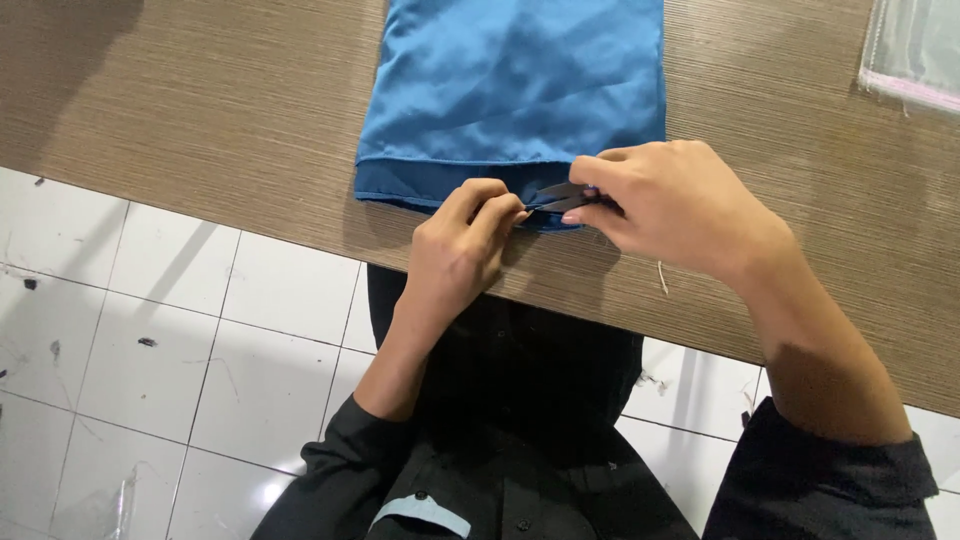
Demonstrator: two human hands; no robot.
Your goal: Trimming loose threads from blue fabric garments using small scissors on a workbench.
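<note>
On the brown wood-grain table (200,130) I count one folded piece of shiny blue satin cloth (515,85), one small dark metal thread snipper (562,198), one clear plastic bag (915,50), one loose pale thread (661,277), and two bare hands.

Table (220,130): brown wood-grain top, its near edge running diagonally over white floor tiles (150,340). Blue satin cloth (515,85) lies flat on the table, folded, its darker hem just short of the near edge. Clear plastic bag (915,50) lies well right of the cloth at the far corner of view; a short pale thread (661,277) lies right of and just below the cloth's hem, near the table edge.
</note>
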